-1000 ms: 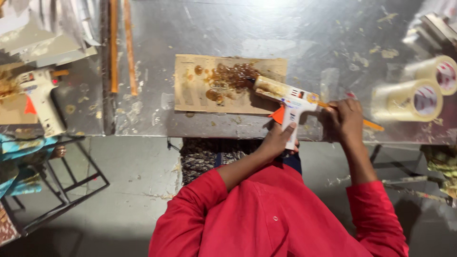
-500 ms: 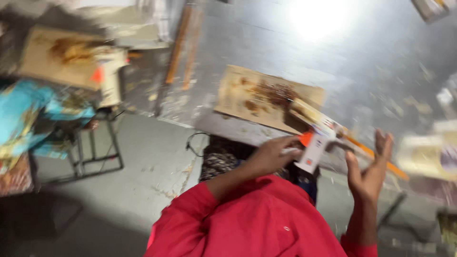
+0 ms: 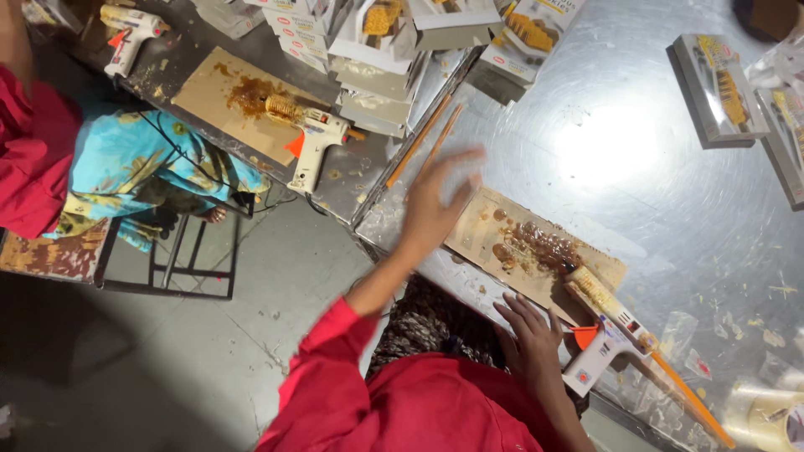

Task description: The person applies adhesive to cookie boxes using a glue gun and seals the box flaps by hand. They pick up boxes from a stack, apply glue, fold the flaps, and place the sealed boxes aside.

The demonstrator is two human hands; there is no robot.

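Note:
My left hand (image 3: pixel 435 201) hovers above the steel table (image 3: pixel 636 167) with its fingers spread and holds nothing; it is blurred. My right hand (image 3: pixel 529 333) lies flat at the table's near edge, empty, just left of a white glue gun (image 3: pixel 605 335). The gun lies on its side, its nozzle on a glue-stained cardboard sheet (image 3: pixel 494 228). An orange glue stick (image 3: pixel 687 395) juts from its back. Both my sleeves are red.
A second glue gun (image 3: pixel 314 142) rests on another cardboard sheet (image 3: pixel 213 92), a third (image 3: pixel 126 29) farther left. Stacked window boxes (image 3: pixel 377 50) crowd the far edge, and more boxes (image 3: pixel 720 88) lie at right. Tape rolls (image 3: pixel 766 418) sit bottom right. Another person (image 3: pixel 109 167) sits at left on a stool.
The view has swung left. My left hand has left the glue gun and risen over the cardboard. My right hand has dropped to the table edge, and the gun lies on the table.

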